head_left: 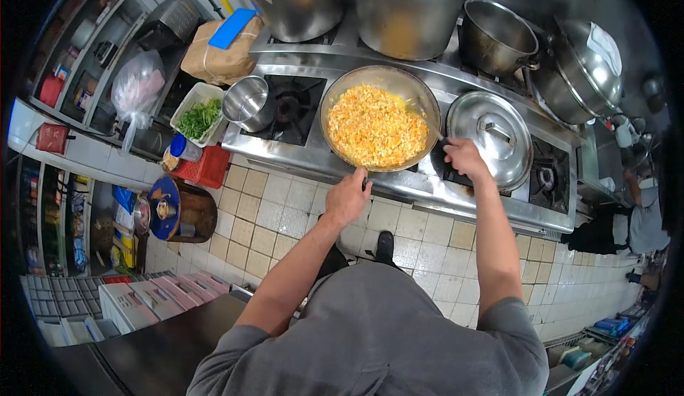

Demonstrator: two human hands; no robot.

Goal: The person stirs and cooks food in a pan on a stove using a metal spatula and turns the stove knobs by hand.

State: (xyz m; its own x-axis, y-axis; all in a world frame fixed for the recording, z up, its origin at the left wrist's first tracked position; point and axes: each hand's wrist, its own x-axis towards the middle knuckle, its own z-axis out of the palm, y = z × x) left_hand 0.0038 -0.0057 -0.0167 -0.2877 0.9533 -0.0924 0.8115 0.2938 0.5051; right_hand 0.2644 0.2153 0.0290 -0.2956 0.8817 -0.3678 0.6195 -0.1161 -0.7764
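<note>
The left hand (349,198) is gripping the pan (377,75) by its handle (365,182); the right hand (467,159) is gripping a dark-handled utensil (442,141), reaching toward chopped food (374,129); the pan is sitting at the stove's (420,186) front.

Left forearm (303,268) bare, pointing toward 1 o'clock; left hand (348,198) near 12 o'clock from the torso (399,332), back of hand uppermost, fingers apparently curled in a grip, though their undersides are hidden from above. Right forearm (496,246) bare, pointing between 11 and 12; right hand (467,159) at 1 o'clock from the torso, angled toward 10, fingers closed in a grip.
</note>
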